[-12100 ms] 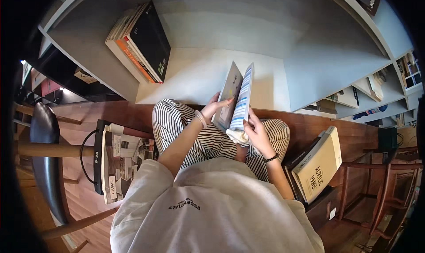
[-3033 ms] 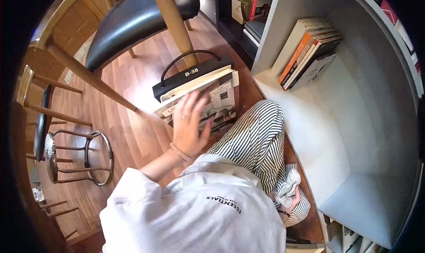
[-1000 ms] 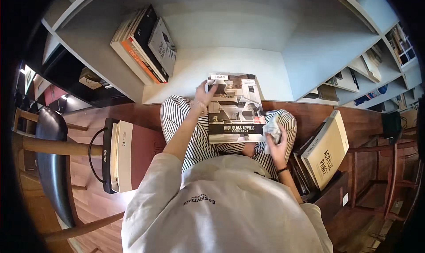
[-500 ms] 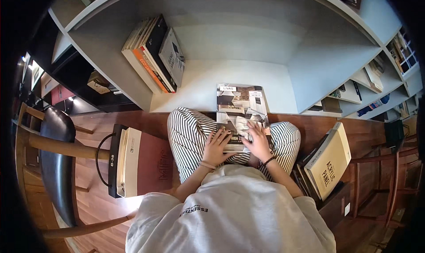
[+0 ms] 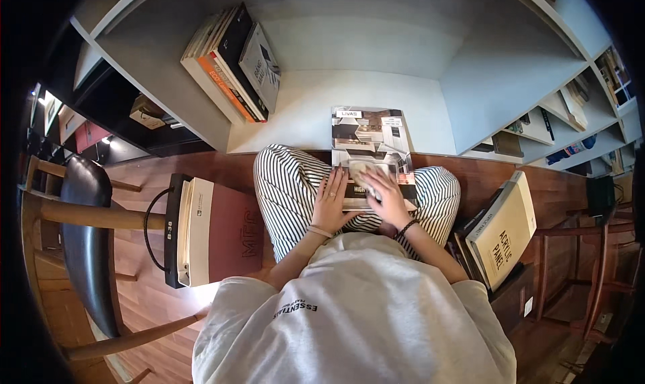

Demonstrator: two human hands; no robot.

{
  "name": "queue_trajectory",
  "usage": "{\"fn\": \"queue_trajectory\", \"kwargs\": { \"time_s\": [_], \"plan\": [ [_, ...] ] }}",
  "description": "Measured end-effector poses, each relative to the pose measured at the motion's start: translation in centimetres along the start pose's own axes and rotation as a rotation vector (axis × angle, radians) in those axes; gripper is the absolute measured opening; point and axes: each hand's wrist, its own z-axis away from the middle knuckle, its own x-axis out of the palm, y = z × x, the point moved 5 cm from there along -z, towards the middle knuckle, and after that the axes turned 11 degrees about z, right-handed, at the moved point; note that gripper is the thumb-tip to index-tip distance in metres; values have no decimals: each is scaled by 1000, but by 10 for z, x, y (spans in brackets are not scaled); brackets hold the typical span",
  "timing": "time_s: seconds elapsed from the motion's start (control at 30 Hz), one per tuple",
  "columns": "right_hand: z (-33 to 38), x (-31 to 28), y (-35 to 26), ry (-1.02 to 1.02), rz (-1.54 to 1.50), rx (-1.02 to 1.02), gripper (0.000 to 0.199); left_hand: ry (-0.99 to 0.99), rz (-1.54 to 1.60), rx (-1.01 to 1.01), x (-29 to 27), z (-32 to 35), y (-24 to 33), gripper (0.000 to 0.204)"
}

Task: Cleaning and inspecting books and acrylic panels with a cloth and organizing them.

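Across my lap lies a catalogue [image 5: 371,141] with interior photos on its cover, its far end reaching over the edge of the shelf floor. My left hand [image 5: 329,199] rests flat with fingers stretched on the left part of its near end. Under the fingers of my right hand [image 5: 386,197] is a crumpled whitish cloth [image 5: 359,170], pressed against the cover around its middle. Part of the cloth is hidden by that hand.
Several books [image 5: 232,61] lean at the left inside the white shelf compartment [image 5: 363,92]. A maroon binder [image 5: 232,236] stands at my left, close to a black-seated chair [image 5: 87,243]. To my right, a cream sample book [image 5: 504,239] tops a stack. Another chair [image 5: 571,233] stands beyond.
My right hand has slid the cloth to the left and farther up the cover. My left hand stays flat on the catalogue. The whole view has shifted slightly.
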Motion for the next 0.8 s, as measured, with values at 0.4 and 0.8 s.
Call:
{"fn": "queue_trajectory", "kwargs": {
  "time_s": [0.4, 0.8],
  "plan": [
    [-65, 33, -7, -90, -225, -14, 47, -31, 14, -8, 8, -3, 0, 108],
    [9, -13, 6, -170, -1238, 504, 35, 193, 476, -54, -40, -20, 18, 100]
  ]
}}
